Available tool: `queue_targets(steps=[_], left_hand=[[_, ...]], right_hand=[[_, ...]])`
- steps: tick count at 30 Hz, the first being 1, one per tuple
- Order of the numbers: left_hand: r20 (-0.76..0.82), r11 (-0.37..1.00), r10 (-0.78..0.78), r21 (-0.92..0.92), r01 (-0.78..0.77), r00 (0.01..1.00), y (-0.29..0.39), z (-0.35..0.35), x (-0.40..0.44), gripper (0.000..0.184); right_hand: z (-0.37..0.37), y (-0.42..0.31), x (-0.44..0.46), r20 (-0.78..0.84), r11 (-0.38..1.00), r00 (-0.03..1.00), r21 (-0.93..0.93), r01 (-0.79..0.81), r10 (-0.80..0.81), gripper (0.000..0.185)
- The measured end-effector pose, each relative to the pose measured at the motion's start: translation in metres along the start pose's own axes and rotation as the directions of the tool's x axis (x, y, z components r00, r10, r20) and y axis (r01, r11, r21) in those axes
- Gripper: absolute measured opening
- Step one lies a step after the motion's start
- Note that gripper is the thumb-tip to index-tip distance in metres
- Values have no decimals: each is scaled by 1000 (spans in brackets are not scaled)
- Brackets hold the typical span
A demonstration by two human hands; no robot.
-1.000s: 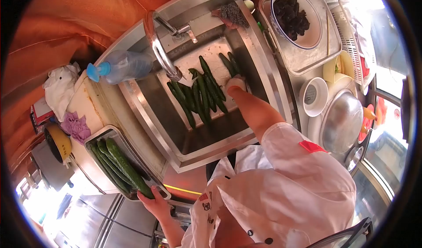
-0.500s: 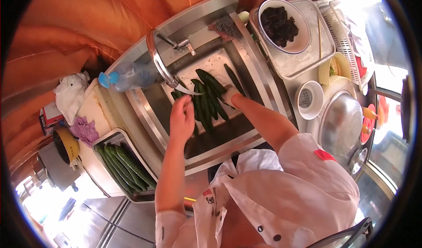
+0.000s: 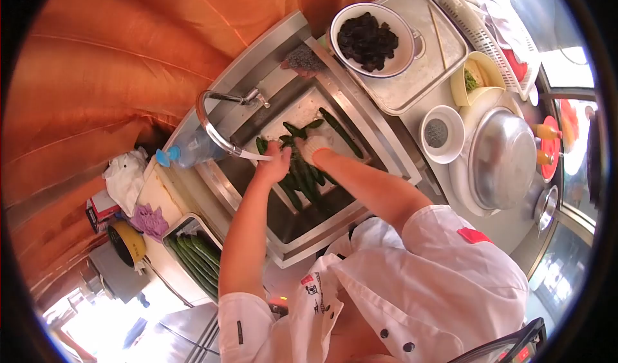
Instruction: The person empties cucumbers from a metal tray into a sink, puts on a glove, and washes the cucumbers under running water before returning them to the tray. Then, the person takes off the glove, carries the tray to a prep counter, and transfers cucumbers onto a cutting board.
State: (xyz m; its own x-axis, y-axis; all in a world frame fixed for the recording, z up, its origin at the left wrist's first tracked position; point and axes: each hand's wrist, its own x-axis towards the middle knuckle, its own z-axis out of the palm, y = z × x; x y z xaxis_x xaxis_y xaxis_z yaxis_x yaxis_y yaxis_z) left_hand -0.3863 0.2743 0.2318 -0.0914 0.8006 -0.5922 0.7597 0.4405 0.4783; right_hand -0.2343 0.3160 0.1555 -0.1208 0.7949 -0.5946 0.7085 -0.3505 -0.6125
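Several dark green cucumbers [image 3: 302, 177] lie in a metal tray [image 3: 313, 99] inside the steel sink [image 3: 283, 244]. My left hand [image 3: 277, 162] is by the curved tap's [image 3: 205, 115] spout, with its thumb apart from its fingers, and water runs down close to it. Its fingertips reach the cucumbers' upper ends. My right hand [image 3: 314, 150], with a pale covering that looks like a glove, is closed over a cucumber in the pile; its fingertips are partly hidden. One cucumber [image 3: 341, 131] lies apart along the tray's right side.
A large water bottle [image 3: 193, 152] lies left of the tap. More cucumbers fill a tray [image 3: 168, 241] at lower left. On the right are a pot of black fungus [image 3: 412, 57], a white bowl [image 3: 444, 115] and a metal basin [image 3: 505, 160]. A dark scrubber [image 3: 302, 59] sits on the sink's back corner.
My right hand has moved left across the cucumbers, close to my left hand. My left hand has come down to the pile, and some cucumbers have shifted. The view has turned slightly.
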Motion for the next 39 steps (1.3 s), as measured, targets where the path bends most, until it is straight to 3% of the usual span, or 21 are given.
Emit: queue_targets(steps=[1,3,5,6,7,9,10,12,13,14,15,17,19,20,21,23,25,33,34,36,39], left_hand=[[4,1000,10,2,-10,1000,3,3,-7,53],[-108,998,-64,-13,63,992,16,11,-20,44],[-271,998,58,-14,-64,961,-15,46,-29,39],[-308,932,-203,-352,87,929,14,37,-53,37],[-310,977,-46,-212,-22,949,16,37,-80,37],[-75,599,-371,-781,176,926,44,38,-130,27],[-81,584,-381,-793,171,921,42,41,-142,24],[-71,580,-403,-791,195,913,28,44,-145,23],[-57,590,-407,-778,215,912,19,42,-135,24],[-72,525,-413,-834,172,908,12,42,-119,26],[-155,693,-403,-695,191,902,-33,55,-89,27],[-120,459,-424,-883,99,898,-18,52,-100,27],[-17,484,-440,-846,222,898,18,38,-154,28],[-16,494,-431,-841,221,902,13,50,-163,28],[-43,502,-424,-843,195,905,-1,61,-172,29],[-60,511,-420,-840,181,905,-7,63,-181,31],[-23,362,-463,-918,165,886,11,51,-160,29],[-124,463,-397,-882,81,909,-28,67,-200,29],[-163,488,-391,-871,54,906,-25,68,-214,26],[-240,645,-346,-763,44,907,-20,64,-219,24],[-338,809,-303,-586,53,891,-23,58,-235,25]], right_hand=[[-3,-20,-11,273,900,949,356,-250,156,55],[44,-24,-7,593,265,802,763,-589,73,59],[28,-63,-31,464,573,854,644,-507,235,44],[45,-55,-20,446,567,876,680,-465,185,38],[59,-42,3,421,559,897,716,-418,131,32],[41,-32,41,421,222,889,863,-453,177,25],[26,-26,49,391,203,898,880,-429,203,28],[82,11,78,-68,947,987,282,156,-143,32],[100,1,62,-79,984,997,178,2,12,41],[87,-25,11,206,774,942,537,-335,265,46],[85,-32,-11,217,775,958,565,-282,189,47],[85,-45,-54,237,756,971,629,-180,34,50],[74,-37,-23,212,793,977,599,-110,-24,47],[69,-24,12,153,971,971,181,156,-185,46],[62,-9,46,192,749,893,-488,447,-408,44],[51,-18,18,13,965,995,247,88,-94,44],[57,-52,-46,45,685,986,714,-144,161,45],[53,-45,-51,296,500,955,824,-267,21,52],[49,-49,-57,244,679,967,723,-126,-80,59],[61,-54,-46,404,369,910,836,-407,87,53],[30,-77,-63,557,254,825,788,-561,95,34]])
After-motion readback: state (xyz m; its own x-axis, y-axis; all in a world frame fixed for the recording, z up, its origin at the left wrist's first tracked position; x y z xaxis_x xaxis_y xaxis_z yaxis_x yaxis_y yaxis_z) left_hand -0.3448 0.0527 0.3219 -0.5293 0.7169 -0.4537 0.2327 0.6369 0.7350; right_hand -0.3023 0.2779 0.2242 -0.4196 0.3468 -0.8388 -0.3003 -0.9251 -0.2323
